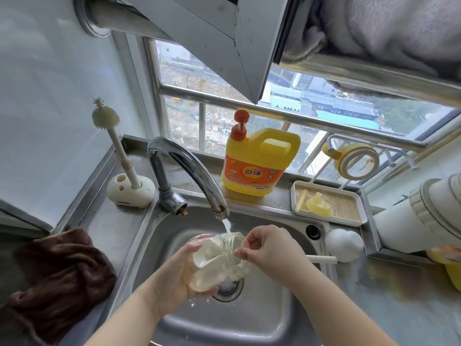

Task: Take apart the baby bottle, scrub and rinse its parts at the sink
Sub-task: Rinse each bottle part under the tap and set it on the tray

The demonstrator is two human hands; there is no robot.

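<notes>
The clear baby bottle body point(219, 264) lies tilted over the steel sink point(262, 318), its open mouth up under the running faucet point(197, 176). Water streams into it and foam shows inside. My left hand point(179, 273) grips the bottle from below and behind. My right hand point(264, 248) pinches the bottle's threaded rim with thumb and forefinger. The yellow nipple point(319, 202) and a straw point(300, 201) lie in the white tray point(349, 219) at the right. The yellow cap ring point(354, 159) hangs on the tray's rack.
A yellow detergent jug point(257, 161) stands on the sill behind the sink. A silicone brush point(112, 143) stands in its holder point(129, 191) at the left. A brown cloth point(57, 275) lies left of the sink. A white sponge brush point(344, 243) rests on the right rim.
</notes>
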